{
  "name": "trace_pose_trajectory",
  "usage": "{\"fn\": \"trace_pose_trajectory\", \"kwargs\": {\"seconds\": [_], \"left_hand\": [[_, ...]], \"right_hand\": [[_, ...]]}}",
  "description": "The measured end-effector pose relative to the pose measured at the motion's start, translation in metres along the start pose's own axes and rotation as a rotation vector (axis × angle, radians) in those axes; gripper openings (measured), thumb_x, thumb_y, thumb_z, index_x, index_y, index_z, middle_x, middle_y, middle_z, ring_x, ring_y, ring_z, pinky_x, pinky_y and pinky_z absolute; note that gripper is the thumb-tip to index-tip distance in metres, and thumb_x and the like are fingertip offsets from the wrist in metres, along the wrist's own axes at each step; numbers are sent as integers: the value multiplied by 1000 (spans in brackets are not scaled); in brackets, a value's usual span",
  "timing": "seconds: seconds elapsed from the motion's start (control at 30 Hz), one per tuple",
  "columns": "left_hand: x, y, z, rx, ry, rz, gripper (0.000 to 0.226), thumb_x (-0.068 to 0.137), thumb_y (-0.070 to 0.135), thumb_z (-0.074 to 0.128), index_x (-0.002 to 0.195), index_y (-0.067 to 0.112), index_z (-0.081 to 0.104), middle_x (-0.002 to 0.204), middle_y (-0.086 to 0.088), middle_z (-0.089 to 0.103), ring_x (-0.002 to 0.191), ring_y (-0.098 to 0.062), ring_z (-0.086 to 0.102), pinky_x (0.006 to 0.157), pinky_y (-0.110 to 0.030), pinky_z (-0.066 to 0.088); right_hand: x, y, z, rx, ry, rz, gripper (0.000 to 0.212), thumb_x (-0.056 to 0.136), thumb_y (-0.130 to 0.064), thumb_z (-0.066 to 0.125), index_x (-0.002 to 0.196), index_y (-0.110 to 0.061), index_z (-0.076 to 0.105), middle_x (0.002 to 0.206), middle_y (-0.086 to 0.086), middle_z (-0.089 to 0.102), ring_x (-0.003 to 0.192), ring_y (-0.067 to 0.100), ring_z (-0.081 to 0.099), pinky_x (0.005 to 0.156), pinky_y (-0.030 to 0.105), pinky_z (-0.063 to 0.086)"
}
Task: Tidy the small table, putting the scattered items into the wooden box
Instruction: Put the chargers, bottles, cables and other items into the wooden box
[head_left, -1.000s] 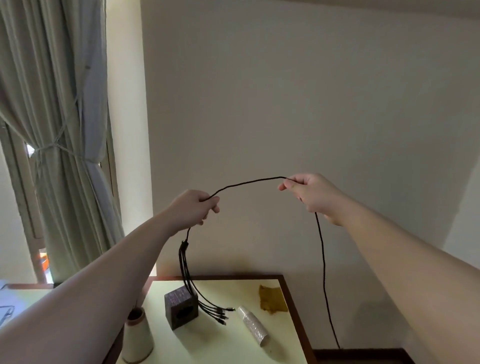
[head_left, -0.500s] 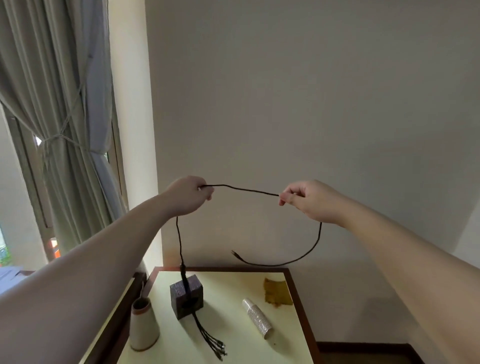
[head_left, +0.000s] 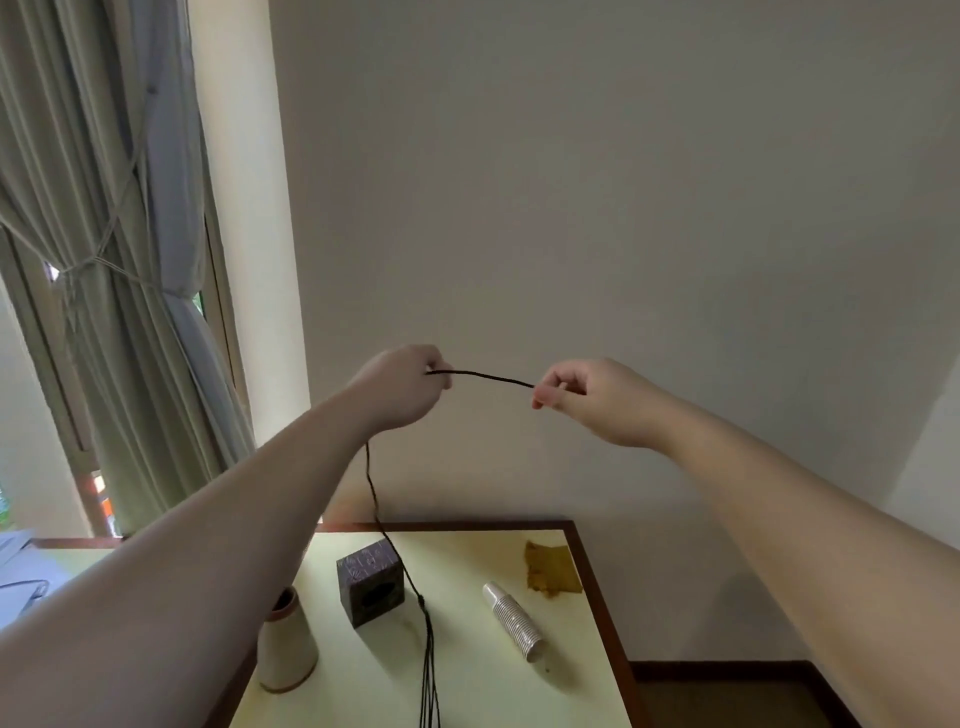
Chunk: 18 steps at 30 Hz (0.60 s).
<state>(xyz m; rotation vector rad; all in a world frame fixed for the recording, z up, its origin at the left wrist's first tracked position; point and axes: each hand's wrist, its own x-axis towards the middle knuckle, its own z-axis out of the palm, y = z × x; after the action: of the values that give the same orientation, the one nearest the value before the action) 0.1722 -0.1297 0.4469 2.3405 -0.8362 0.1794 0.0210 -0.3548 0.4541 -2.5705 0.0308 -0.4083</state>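
Both hands — left (head_left: 402, 387), right (head_left: 587, 397) — pinch a black cable (head_left: 480, 375) hanging beside the box (head_left: 370, 582); cups (head_left: 511, 621), vase (head_left: 285, 642) nearby on the table (head_left: 467, 675).

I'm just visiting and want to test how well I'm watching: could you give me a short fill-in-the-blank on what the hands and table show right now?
1. Both hands, the left hand and the right hand, hold one black ____ stretched between them.
2. The stack of paper cups lies on its ____ on the table.
3. The cable's long part hangs down from the ____ hand.
4. The dark wooden box stands ____ the table.

Missing words: cable; side; left; on
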Motion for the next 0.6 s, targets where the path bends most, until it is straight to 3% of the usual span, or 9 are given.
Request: {"fn": "trace_pose_trajectory", "kwargs": {"seconds": [0.13,0.4,0.5,0.6], "left_hand": [[5,33,17,-10,-28,84,18,101,25,53,103,16,68,101,-1,66,89,-24,57,71,-31,38],[-7,-33,2,184,-31,-27,24,103,33,44,102,21,65,98,-2,69,91,-26,63,76,-35,47],[-10,-1,18,253,-33,86,31,105,43,42,106,19,62,88,-4,68,88,-28,64,74,-36,48],[-11,25,28,224,28,123,30,97,54,55,109,28,54,76,5,62,79,-16,60,68,-35,47]], "right_hand": [[9,-23,14,-30,-9,-46,22,105,-43,55,97,-32,72,72,-7,55,56,4,44,56,26,36],[-19,26,-8,-102,-28,65,29,105,-49,54,91,-32,72,64,-11,52,51,3,42,59,28,35],[-9,8,11,-112,-37,33,26,106,-46,52,97,-32,71,81,-9,64,66,5,55,63,27,41],[-1,-8,19,-92,-42,-1,26,106,-50,49,102,-35,69,94,-4,70,80,13,65,71,32,52]]}}
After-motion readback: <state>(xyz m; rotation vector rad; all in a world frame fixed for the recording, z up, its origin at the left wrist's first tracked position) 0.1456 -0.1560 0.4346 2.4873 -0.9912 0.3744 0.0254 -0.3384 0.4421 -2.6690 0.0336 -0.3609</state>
